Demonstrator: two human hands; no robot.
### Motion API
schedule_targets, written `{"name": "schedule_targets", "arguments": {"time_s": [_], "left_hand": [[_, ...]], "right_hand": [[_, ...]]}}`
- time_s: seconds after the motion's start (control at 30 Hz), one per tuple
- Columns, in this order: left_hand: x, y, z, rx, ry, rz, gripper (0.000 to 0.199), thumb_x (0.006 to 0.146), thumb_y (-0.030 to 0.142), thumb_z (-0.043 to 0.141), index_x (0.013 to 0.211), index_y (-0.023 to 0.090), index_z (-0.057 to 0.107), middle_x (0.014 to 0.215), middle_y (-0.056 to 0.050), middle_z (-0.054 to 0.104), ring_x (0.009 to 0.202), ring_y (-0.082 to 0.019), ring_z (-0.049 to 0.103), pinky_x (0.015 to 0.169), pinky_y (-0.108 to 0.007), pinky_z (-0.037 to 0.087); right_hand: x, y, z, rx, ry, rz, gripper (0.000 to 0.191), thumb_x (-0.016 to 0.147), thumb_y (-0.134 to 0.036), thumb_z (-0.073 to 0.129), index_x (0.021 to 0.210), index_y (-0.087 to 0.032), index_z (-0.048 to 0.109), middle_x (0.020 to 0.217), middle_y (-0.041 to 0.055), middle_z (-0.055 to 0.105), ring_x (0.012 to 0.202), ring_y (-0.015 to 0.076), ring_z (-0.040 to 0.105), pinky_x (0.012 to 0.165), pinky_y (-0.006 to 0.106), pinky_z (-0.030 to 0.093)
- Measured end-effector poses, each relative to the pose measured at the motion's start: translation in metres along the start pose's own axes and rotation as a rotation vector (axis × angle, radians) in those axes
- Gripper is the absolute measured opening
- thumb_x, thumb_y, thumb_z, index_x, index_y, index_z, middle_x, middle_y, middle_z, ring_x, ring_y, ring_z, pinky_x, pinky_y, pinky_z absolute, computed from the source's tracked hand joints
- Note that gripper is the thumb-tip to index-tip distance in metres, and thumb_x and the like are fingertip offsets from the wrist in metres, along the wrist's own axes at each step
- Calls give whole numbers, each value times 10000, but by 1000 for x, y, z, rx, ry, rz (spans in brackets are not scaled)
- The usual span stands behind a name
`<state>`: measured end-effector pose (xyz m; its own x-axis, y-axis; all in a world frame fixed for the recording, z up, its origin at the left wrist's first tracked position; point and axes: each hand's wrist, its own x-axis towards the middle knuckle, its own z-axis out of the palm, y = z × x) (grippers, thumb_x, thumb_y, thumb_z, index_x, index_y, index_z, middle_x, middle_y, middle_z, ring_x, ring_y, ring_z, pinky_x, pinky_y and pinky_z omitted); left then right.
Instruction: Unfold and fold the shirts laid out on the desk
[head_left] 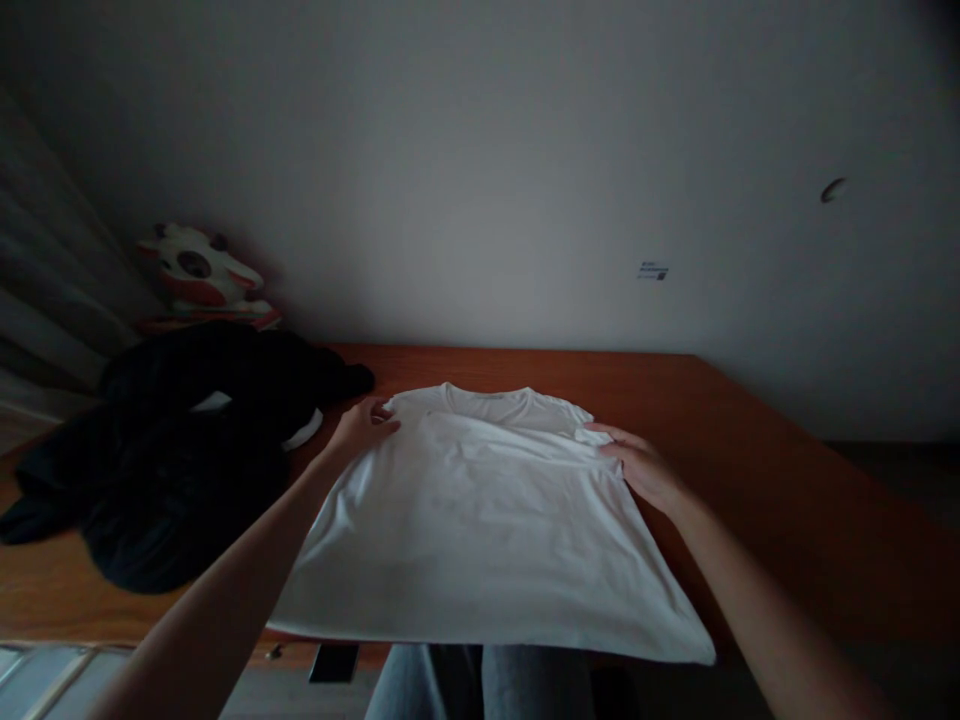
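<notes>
A white T-shirt (480, 530) lies spread on the wooden table, its neckline toward the wall and its hem at the table's front edge. Loose folds run across the chest below the collar. At the shirt's upper left, my left hand (361, 428) pinches the fabric near the shoulder between thumb and fingers. My right hand (639, 462) grips the upper right side by the sleeve, with a bit of white cloth between thumb and fingers.
A heap of black clothing (195, 470) with small white patches sits on the left of the table (750, 480). Behind it, a cow plush toy (202, 265) rests on stacked items by the curtain (52, 270). A pale wall (480, 180) stands behind the table.
</notes>
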<state>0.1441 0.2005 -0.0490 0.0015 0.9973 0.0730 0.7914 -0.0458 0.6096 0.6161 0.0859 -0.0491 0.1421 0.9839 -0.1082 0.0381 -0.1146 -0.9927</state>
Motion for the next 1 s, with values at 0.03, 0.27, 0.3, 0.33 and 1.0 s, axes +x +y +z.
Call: {"name": "schedule_targets", "arguments": {"time_s": [0.03, 0.27, 0.3, 0.33, 1.0], "left_hand": [[1, 2, 2, 11, -9, -13, 576, 765, 379, 703, 1282, 133, 638, 1116, -104, 763, 966, -217, 736, 841, -260, 546], [-2, 3, 0, 90, -17, -30, 452, 733, 257, 645, 1172, 187, 729, 893, -20, 749, 842, -195, 707, 787, -262, 518], [-4, 2, -1, 103, -12, -15, 440, 735, 265, 638, 1159, 193, 735, 879, -17, 738, 834, -195, 698, 788, -268, 517], [-4, 2, -2, 120, 6, 9, 435, 739, 281, 635, 1153, 191, 736, 895, -25, 733, 845, -201, 692, 796, -277, 519], [-23, 26, 27, 356, 129, 148, 483, 881, 288, 502, 1348, 246, 621, 1278, -128, 647, 1237, -346, 546, 1037, -544, 399]], "right_hand": [[1, 1, 1, -10, 20, -8, 435, 630, -413, 767, 1020, -220, 751, 971, 54, 776, 961, 259, 694, 846, 359, 507], [4, 10, -4, 32, 171, -170, 423, 633, -501, 866, 973, -263, 790, 1109, 54, 786, 1085, 287, 682, 947, 389, 511], [4, 11, -5, 58, 161, -161, 433, 630, -453, 869, 1018, -282, 781, 1108, 40, 786, 1053, 276, 695, 912, 380, 526], [4, 13, -6, 80, 144, -148, 462, 624, -395, 864, 1066, -302, 768, 1115, 25, 784, 1028, 266, 703, 879, 368, 535], [-12, 29, -12, 364, 173, -159, 334, 622, -415, 913, 904, -292, 784, 866, -9, 762, 732, 161, 669, 663, 276, 523]]}}
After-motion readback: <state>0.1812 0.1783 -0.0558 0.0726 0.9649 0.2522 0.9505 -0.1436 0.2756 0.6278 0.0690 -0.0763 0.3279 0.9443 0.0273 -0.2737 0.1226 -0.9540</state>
